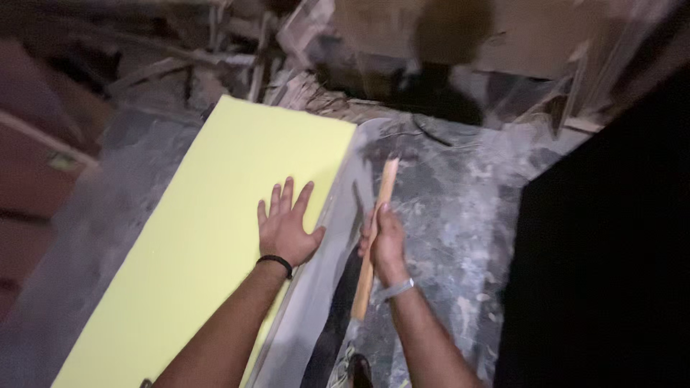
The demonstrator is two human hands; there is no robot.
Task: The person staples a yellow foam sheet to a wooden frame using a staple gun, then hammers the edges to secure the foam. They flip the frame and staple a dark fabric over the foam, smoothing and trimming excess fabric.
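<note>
Left hand (287, 226) down flat on the yellow board (201, 244), fingers spread wide, palm near the board's right edge: open, clutching nothing, just pressing, likely to pin the sheet so it won't slide. Black band on that wrist. Right hand (384, 241) wrapped tight around a wooden handle (374, 237), grip closed about the middle of the shaft, one end poking out below the wrist, the other rising up and away toward the far end of the board. Looks like a hammer held up for a swing, though the head is lost in blur and shadow, so can't say for sure. Handle running alongside the board's right edge, just beside it, not touching the yellow face. Board lying long and slanted across a dusty grey floor (460, 208), near end at the bottom left, far end up by a heap of scrap wood (287, 65). Pale strip along the board's right edge, probably its side face. Big dark panel (611, 237) closing off the right. Toe of a shoe (356, 370) peeking in at the bottom between the forearms.
</note>
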